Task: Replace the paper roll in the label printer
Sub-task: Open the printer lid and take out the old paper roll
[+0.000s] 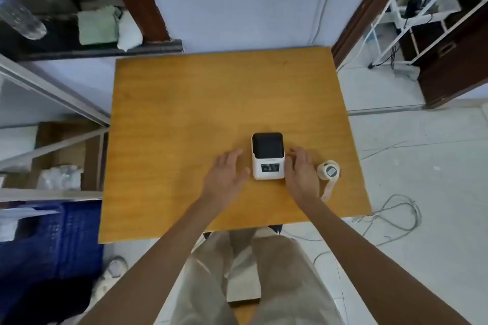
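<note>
Flanking a white label printer (268,157) with a closed dark lid on a wooden table (184,113), the left hand (227,175) hovers spread just beside it. The right hand (301,171), fingers loosely open, touches its other side, gripping nothing. A paper roll (328,171) lies just right of that hand, its tail trailing loose.

The scene is lit evenly by soft, diffuse daylight with no single source visible; a cool bluish cast is seen on the wall and floor; only faint shadows are thrown on the surface (184,103) beside the hands; no harsh glare is present; strong wide-angle distortion is shown at the edges, where straight lines are bent; the whole picture is slightly soft, and fine detail is smeared.
</note>
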